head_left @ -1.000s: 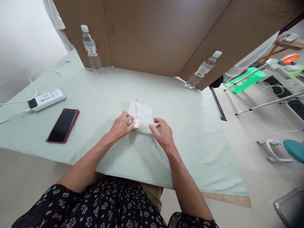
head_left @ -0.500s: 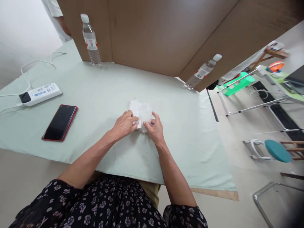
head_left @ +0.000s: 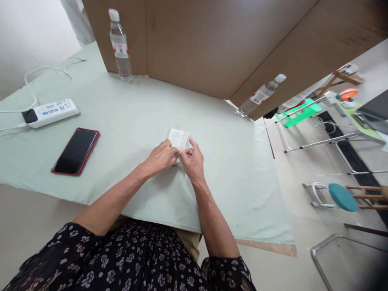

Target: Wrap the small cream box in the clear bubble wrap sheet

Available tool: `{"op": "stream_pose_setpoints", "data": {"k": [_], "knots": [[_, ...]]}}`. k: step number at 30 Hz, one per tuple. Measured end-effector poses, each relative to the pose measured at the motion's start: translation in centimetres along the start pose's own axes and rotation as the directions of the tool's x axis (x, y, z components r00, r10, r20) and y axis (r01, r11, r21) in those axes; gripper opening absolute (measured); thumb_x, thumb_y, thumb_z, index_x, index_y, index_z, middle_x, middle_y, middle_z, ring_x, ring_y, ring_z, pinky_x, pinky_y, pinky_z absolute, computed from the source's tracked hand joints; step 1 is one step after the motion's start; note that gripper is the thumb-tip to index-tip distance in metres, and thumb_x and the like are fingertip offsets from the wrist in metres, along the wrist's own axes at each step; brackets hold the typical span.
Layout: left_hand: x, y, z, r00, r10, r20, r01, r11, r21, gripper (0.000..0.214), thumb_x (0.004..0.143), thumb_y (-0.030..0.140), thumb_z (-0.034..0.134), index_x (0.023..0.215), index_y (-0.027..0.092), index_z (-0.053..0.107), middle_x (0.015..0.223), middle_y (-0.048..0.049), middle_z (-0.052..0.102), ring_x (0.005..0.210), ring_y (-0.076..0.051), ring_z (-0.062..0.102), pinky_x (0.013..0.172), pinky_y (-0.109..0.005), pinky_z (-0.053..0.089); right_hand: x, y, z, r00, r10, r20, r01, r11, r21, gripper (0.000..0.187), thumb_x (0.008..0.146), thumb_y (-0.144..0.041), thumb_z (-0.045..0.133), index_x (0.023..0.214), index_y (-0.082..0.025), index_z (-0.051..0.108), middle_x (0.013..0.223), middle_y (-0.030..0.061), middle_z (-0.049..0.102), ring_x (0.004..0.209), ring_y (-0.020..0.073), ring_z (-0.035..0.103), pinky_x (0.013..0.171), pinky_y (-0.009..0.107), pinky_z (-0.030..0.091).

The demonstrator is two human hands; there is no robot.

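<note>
A small piece of clear bubble wrap (head_left: 178, 138) lies on the cloth-covered table, partly covered by my fingers. My left hand (head_left: 162, 155) grips its near left side, thumb pointing inward. From the right, my right hand (head_left: 193, 161) pinches the wrap's edge near my left thumb, its index finger raised along the right side. The two thumbs are almost touching. Whether anything sits inside the wrap is hard to make out.
A phone with a red case (head_left: 75, 151) and a white power strip (head_left: 51, 113) lie to the left. Water bottles (head_left: 120, 50) (head_left: 261, 96) stand against a brown cardboard panel (head_left: 194, 44). A teal stool (head_left: 343, 197) is on the floor at right.
The right part of the bubble wrap has been folded inward, leaving it narrower. My right hand has moved left, closer to my left hand. The view has shifted slightly.
</note>
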State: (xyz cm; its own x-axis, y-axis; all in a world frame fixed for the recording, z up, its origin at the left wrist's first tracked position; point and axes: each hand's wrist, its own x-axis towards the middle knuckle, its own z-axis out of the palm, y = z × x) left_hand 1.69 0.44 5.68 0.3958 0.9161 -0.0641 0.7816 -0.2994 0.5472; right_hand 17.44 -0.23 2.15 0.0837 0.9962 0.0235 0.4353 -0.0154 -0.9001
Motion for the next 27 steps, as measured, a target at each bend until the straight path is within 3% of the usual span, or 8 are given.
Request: {"op": "stream_pose_setpoints", "data": {"k": [3,7,12,16,19,23,25,27], "knots": [[-0.1,-0.2,0.2,1.0,0.005,-0.008,-0.005,0.999,-0.04,0.025,0.091,0.019,0.052,0.1,0.018,0.075,0.1,-0.0098,0.056,0.088,-0.022,0.06,0.079,-0.033,0.049,-0.4,-0.3,0.3,1.0,0.001,0.015,-0.001,1.0,-0.02,0.072,0.084,-0.041,0.062,0.147,-0.012,0.043,0.09,0.004,0.073,0.078,0.0181,0.067,0.078,0.032,0.054],[-0.2,-0.6,0.9,0.997,0.018,-0.07,-0.026,0.993,-0.115,0.025,0.089,0.019,0.054,0.108,0.018,0.069,0.101,-0.0093,0.059,0.093,-0.023,0.06,0.081,-0.034,0.05,-0.8,-0.7,-0.1,0.99,-0.017,0.14,0.025,0.998,-0.05,0.062,0.09,-0.038,0.055,0.145,-0.012,0.045,0.105,0.0088,0.075,0.073,0.0157,0.067,0.074,0.031,0.055],[-0.4,-2.2,1.8,0.985,-0.077,-0.155,0.01,0.918,-0.397,0.046,0.078,0.018,0.059,0.124,0.018,0.061,0.108,-0.007,0.062,0.081,-0.017,0.06,0.077,-0.031,0.052,-0.6,-0.9,-1.1,0.925,-0.197,0.326,0.289,0.921,-0.263,0.057,0.088,-0.02,0.053,0.145,-0.015,0.046,0.116,0.0093,0.073,0.075,0.0153,0.067,0.079,0.033,0.056],[-0.1,-3.3,2.0,0.948,-0.248,-0.2,0.097,0.823,-0.559,0.021,0.076,0.028,0.064,0.095,0.018,0.063,0.096,-0.0025,0.064,0.071,-0.013,0.057,0.068,-0.028,0.049,-0.5,-1.5,-1.0,0.883,-0.236,0.406,0.421,0.782,-0.46,0.065,0.088,-0.016,0.053,0.151,-0.016,0.039,0.122,0.0115,0.071,0.096,0.0219,0.069,0.083,0.036,0.055],[0.2,-2.9,2.0,0.948,-0.262,-0.181,0.123,0.826,-0.55,0.021,0.076,0.035,0.069,0.073,0.019,0.055,0.077,0.0014,0.059,0.068,-0.013,0.052,0.065,-0.027,0.044,-0.2,-2.0,-1.0,0.879,-0.194,0.436,0.424,0.734,-0.53,0.065,0.087,-0.016,0.053,0.151,-0.012,0.039,0.129,0.016,0.068,0.107,0.0269,0.067,0.083,0.038,0.054],[0.3,-1.9,2.5,0.969,-0.182,-0.17,0.065,0.844,-0.532,0.023,0.078,0.03,0.068,0.068,0.02,0.051,0.074,0.0017,0.056,0.07,-0.014,0.051,0.065,-0.027,0.041,0.5,-2.4,-2.1,0.852,-0.156,0.5,0.407,0.799,-0.443,0.07,0.082,-0.015,0.053,0.151,-0.012,0.039,0.126,0.014,0.069,0.097,0.0236,0.068,0.083,0.039,0.054],[0.2,-1.8,2.8,0.966,-0.183,-0.184,0.054,0.837,-0.544,0.02,0.079,0.027,0.066,0.069,0.02,0.051,0.074,0.0019,0.055,0.07,-0.014,0.051,0.065,-0.027,0.041,1.0,-2.0,-2.8,0.821,-0.153,0.549,0.354,0.892,-0.28,0.071,0.081,-0.017,0.055,0.15,-0.016,0.041,0.122,0.0102,0.07,0.08,0.0166,0.066,0.078,0.035,0.055],[0.3,-1.8,3.0,0.961,-0.194,-0.195,0.059,0.837,-0.544,0.018,0.078,0.024,0.066,0.069,0.02,0.051,0.074,0.0019,0.055,0.069,-0.014,0.05,0.065,-0.027,0.041,1.5,-1.0,-3.2,0.844,-0.143,0.516,0.216,0.973,-0.083,0.066,0.081,-0.024,0.059,0.146,-0.019,0.046,0.119,0.0078,0.07,0.069,0.0114,0.061,0.071,0.031,0.054]]}}
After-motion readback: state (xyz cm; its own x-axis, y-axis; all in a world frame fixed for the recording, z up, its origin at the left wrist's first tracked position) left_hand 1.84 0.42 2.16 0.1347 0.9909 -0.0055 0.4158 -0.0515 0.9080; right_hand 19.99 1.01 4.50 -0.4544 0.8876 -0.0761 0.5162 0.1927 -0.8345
